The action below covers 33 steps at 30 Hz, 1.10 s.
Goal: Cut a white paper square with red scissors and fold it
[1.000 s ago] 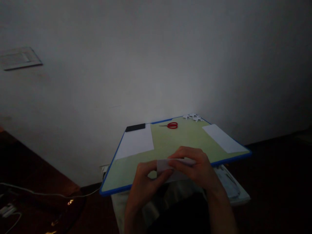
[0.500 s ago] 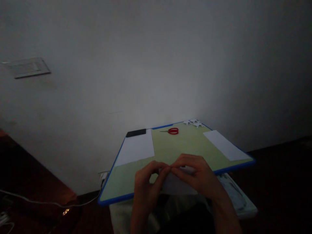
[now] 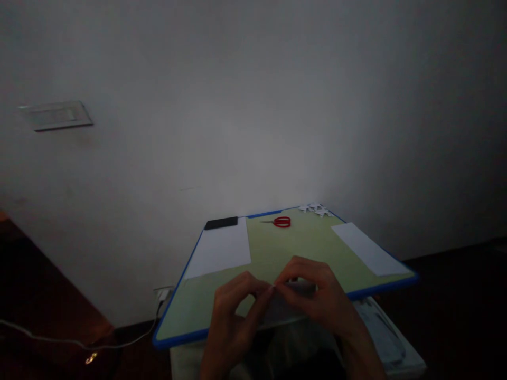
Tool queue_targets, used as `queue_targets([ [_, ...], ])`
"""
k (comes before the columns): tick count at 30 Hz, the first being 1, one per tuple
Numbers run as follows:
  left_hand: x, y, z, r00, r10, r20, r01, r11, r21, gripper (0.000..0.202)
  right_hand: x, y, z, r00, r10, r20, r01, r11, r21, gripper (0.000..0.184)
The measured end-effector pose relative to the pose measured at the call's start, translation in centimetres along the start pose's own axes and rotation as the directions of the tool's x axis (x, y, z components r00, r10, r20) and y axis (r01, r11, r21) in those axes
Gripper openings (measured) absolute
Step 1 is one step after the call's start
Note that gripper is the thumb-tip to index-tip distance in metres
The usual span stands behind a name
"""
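Note:
At the near edge of the green board, my left hand [image 3: 240, 311] and my right hand [image 3: 312, 290] meet, thumb and forefinger of each pinched together. Between them is a sheet of white paper [image 3: 282, 310], its top edge held in both pinches and the rest hanging below the fingers. The right hand's fingers cover part of the sheet. Beyond the hands, red-handled scissors [image 3: 281, 222] lie with their blades pointing left. Several white star-like paper cutouts [image 3: 316, 209] are heaped at the far right corner.
The blue-edged green table top [image 3: 273, 245] stands against a pale wall. White sheets lie at its left [image 3: 222, 250] and right [image 3: 372, 250]; a dark flat phone-like object [image 3: 221, 223] rests on the left sheet's far end. A white cable [image 3: 119, 345] runs to a wall socket at left.
The view has tilted up slightly, so the table sits lower in the picture. Both hands keep their pinch on the paper, which now shows less below the fingers.

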State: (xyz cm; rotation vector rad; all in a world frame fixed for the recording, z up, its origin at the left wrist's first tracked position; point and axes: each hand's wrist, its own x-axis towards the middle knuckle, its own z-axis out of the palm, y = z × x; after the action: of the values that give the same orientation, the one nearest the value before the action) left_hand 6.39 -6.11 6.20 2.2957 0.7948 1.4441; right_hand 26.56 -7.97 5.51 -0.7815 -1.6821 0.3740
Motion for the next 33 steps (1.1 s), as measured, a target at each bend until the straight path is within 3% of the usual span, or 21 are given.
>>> queue_targets([
  [9,-0.4,-0.8,-2.5,0.997,-0.038,-0.063,0.041,0.998,0.043,0.018,-0.1,0.9,-1.2,0.998,-0.020,0.055,0.025,0.996,-0.082,0.017],
  [12,-0.9,-2.4,-3.5,0.985,-0.128,-0.118,0.137,0.989,0.064,0.015,-0.3,2.0,-2.1,0.999,0.019,-0.043,-0.024,0.993,-0.116,0.016],
  [15,-1.3,-3.9,-4.1,0.917,-0.301,-0.264,0.304,0.952,-0.029,0.025,-0.6,3.2,-3.0,0.957,0.128,-0.261,-0.160,0.982,-0.103,0.018],
  [17,-1.2,-4.7,-4.0,0.872,-0.369,-0.322,0.353,0.929,-0.109,0.030,-0.7,3.6,-3.1,0.924,0.227,-0.307,-0.245,0.969,-0.021,0.018],
  [19,-0.8,-5.0,-3.4,0.841,-0.397,-0.367,0.355,0.918,-0.178,0.034,-0.7,3.8,-2.6,0.918,0.308,-0.248,-0.302,0.951,0.063,0.031],
  [22,0.0,-4.9,-2.2,0.789,-0.438,-0.431,0.342,0.896,-0.285,0.038,-0.2,3.7,-0.7,0.921,0.364,-0.139,-0.335,0.922,0.194,0.069],
  [24,0.6,-4.5,-1.2,0.767,-0.476,-0.429,0.351,0.872,-0.341,0.039,0.3,3.7,0.8,0.915,0.399,-0.064,-0.358,0.873,0.332,0.080],
  [26,1.0,-4.0,-0.4,0.773,-0.497,-0.394,0.358,0.855,-0.375,0.039,0.9,3.6,1.9,0.906,0.423,-0.008,-0.372,0.806,0.461,0.068],
  [29,1.4,-3.7,0.4,0.802,-0.486,-0.347,0.360,0.857,-0.368,0.041,1.4,3.3,2.3,0.889,0.456,-0.036,-0.391,0.798,0.459,0.036],
  [33,1.2,-3.5,0.5,0.912,-0.283,-0.298,0.256,0.958,-0.129,0.048,1.4,2.3,1.1,0.894,0.438,-0.097,-0.385,0.860,0.334,0.030],
])
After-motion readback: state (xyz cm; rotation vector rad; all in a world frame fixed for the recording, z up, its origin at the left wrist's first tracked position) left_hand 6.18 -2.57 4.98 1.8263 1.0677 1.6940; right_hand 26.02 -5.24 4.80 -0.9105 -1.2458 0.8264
